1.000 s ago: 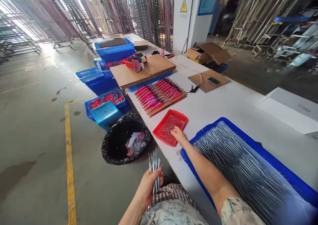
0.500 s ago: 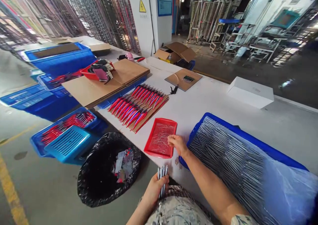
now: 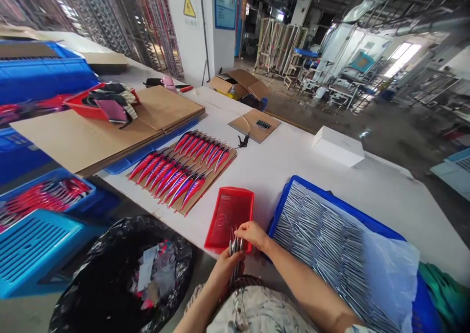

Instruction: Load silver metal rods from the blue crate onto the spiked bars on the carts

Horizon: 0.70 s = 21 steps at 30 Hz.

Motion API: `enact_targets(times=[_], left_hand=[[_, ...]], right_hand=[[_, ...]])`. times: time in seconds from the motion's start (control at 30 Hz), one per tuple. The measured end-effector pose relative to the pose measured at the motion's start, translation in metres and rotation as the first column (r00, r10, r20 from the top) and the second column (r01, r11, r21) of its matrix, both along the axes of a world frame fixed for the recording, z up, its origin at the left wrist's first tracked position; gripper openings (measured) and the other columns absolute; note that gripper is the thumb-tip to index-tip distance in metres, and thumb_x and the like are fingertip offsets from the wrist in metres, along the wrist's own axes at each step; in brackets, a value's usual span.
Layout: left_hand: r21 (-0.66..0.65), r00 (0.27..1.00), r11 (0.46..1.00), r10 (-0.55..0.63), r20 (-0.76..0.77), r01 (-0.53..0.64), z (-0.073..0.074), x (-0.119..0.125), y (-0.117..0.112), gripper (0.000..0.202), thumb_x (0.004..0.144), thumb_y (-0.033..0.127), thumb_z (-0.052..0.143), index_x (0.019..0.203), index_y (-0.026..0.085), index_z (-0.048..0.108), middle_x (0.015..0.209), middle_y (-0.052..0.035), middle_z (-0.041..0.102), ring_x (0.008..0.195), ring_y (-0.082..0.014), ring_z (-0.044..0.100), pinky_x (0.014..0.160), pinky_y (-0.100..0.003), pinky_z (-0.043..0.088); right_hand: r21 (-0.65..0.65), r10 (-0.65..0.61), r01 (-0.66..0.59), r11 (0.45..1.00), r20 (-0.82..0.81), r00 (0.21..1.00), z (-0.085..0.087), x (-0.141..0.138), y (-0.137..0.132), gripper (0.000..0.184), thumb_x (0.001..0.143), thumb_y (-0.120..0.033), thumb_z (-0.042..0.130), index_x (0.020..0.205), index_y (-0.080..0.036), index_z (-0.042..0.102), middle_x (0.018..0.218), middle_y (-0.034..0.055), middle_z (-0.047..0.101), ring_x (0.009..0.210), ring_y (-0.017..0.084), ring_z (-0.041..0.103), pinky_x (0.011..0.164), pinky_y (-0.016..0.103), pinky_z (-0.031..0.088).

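left hand (image 3: 223, 270) gripping rods (image 3: 234, 249) | right hand (image 3: 253, 235) pinching rod tips, tray (image 3: 235, 196) at 11 o'clock | best: hold bundle upright, tips level

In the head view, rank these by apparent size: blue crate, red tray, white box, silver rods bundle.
1. blue crate, largest by far.
2. red tray.
3. white box; it sits farther from the camera, so its order against the tray is unsure.
4. silver rods bundle, gripped in the left hand, smallest.
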<state>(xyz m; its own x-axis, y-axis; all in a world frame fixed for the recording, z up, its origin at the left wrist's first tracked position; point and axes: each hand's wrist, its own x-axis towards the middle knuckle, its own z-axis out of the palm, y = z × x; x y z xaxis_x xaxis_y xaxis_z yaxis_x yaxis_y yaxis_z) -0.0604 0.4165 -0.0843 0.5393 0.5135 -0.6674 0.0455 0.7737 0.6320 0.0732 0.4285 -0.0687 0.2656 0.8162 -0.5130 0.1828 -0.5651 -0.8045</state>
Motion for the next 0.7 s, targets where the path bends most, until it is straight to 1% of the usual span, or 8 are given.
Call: enact_targets(times=[0.13, 0.3, 0.37, 0.47, 0.5, 0.57, 0.63, 0.7], left_hand=[[0.087, 0.998, 0.996, -0.022, -0.055, 0.027, 0.0, 0.01, 0.007, 0.014, 0.063, 0.024, 0.06, 0.067, 0.018, 0.048, 0.044, 0.0069, 0.049, 0.038, -0.0086, 0.045, 0.041, -0.02, 0.031], [0.151, 0.995, 0.988, -0.03, -0.095, 0.044, -0.002, 0.014, 0.01, 0.01, 0.064, 0.021, 0.057, 0.065, 0.019, 0.047, 0.04, 0.0088, 0.046, 0.036, -0.0084, 0.042, 0.04, -0.02, 0.028], [0.151, 0.995, 0.987, -0.037, -0.098, 0.052, -0.004, 0.013, 0.008, 0.012, 0.064, 0.023, 0.057, 0.064, 0.019, 0.047, 0.041, 0.0086, 0.045, 0.036, -0.0078, 0.04, 0.039, -0.02, 0.027], [0.131, 0.993, 0.989, -0.047, -0.105, 0.061, -0.008, 0.01, 0.005, 0.017, 0.063, 0.028, 0.06, 0.062, 0.018, 0.047, 0.042, 0.0077, 0.046, 0.037, -0.0073, 0.039, 0.04, -0.02, 0.027], [0.12, 0.993, 0.991, -0.048, -0.107, 0.061, -0.009, 0.009, 0.005, 0.018, 0.063, 0.03, 0.061, 0.062, 0.018, 0.047, 0.043, 0.0073, 0.046, 0.037, -0.0076, 0.04, 0.04, -0.02, 0.027], [0.096, 0.993, 0.994, -0.047, -0.104, 0.057, -0.01, 0.008, 0.004, 0.021, 0.065, 0.035, 0.06, 0.065, 0.018, 0.047, 0.044, 0.0068, 0.048, 0.039, -0.0084, 0.042, 0.041, -0.021, 0.029], [0.074, 0.995, 0.996, -0.047, -0.091, 0.054, -0.011, 0.009, 0.005, 0.023, 0.066, 0.038, 0.059, 0.067, 0.018, 0.047, 0.044, 0.0066, 0.048, 0.038, -0.0091, 0.043, 0.041, -0.021, 0.03], [0.057, 0.996, 0.997, -0.051, -0.071, 0.055, -0.011, 0.01, 0.007, 0.024, 0.065, 0.038, 0.06, 0.069, 0.018, 0.047, 0.044, 0.0067, 0.048, 0.038, -0.0093, 0.043, 0.041, -0.022, 0.031]], right_hand=[[-0.021, -0.027, 0.029, 0.999, 0.092, 0.995, -0.007, 0.005, 0.006, 0.011, 0.059, -0.018, 0.057, 0.049, -0.014, 0.059, 0.041, -0.0046, 0.045, 0.044, 0.008, 0.037, 0.045, 0.021, 0.025], [0.008, -0.084, 0.084, 0.996, 0.13, 0.988, -0.015, 0.003, 0.009, 0.012, 0.058, -0.015, 0.055, 0.047, -0.015, 0.056, 0.042, -0.0043, 0.046, 0.046, 0.008, 0.04, 0.046, 0.021, 0.026], [0.041, -0.132, 0.127, 0.991, 0.124, 0.983, -0.013, 0.012, 0.014, 0.015, 0.063, -0.018, 0.052, 0.049, -0.015, 0.056, 0.045, -0.0033, 0.048, 0.047, 0.009, 0.041, 0.047, 0.021, 0.027], [0.097, -0.193, 0.184, 0.978, 0.098, 0.976, -0.007, 0.04, 0.028, 0.02, 0.071, -0.023, 0.046, 0.056, -0.014, 0.057, 0.051, -0.0018, 0.052, 0.052, 0.009, 0.044, 0.051, 0.021, 0.03], [0.108, -0.192, 0.183, 0.977, 0.079, 0.978, -0.004, 0.049, 0.032, 0.021, 0.071, -0.024, 0.046, 0.057, -0.014, 0.057, 0.052, -0.0018, 0.052, 0.053, 0.009, 0.044, 0.052, 0.021, 0.031], [0.112, -0.154, 0.151, 0.982, 0.021, 0.988, -0.002, 0.06, 0.036, 0.016, 0.068, -0.025, 0.053, 0.057, -0.014, 0.059, 0.052, -0.0024, 0.053, 0.055, 0.01, 0.045, 0.054, 0.021, 0.032], [0.1, -0.092, 0.098, 0.99, -0.058, 0.994, -0.002, 0.056, 0.033, 0.013, 0.062, -0.025, 0.06, 0.057, -0.014, 0.061, 0.051, -0.0026, 0.054, 0.054, 0.01, 0.046, 0.054, 0.021, 0.033], [0.084, -0.046, 0.058, 0.995, -0.146, 0.988, -0.004, 0.042, 0.025, 0.012, 0.06, -0.025, 0.062, 0.059, -0.014, 0.063, 0.051, -0.0019, 0.055, 0.053, 0.01, 0.048, 0.053, 0.021, 0.035]])
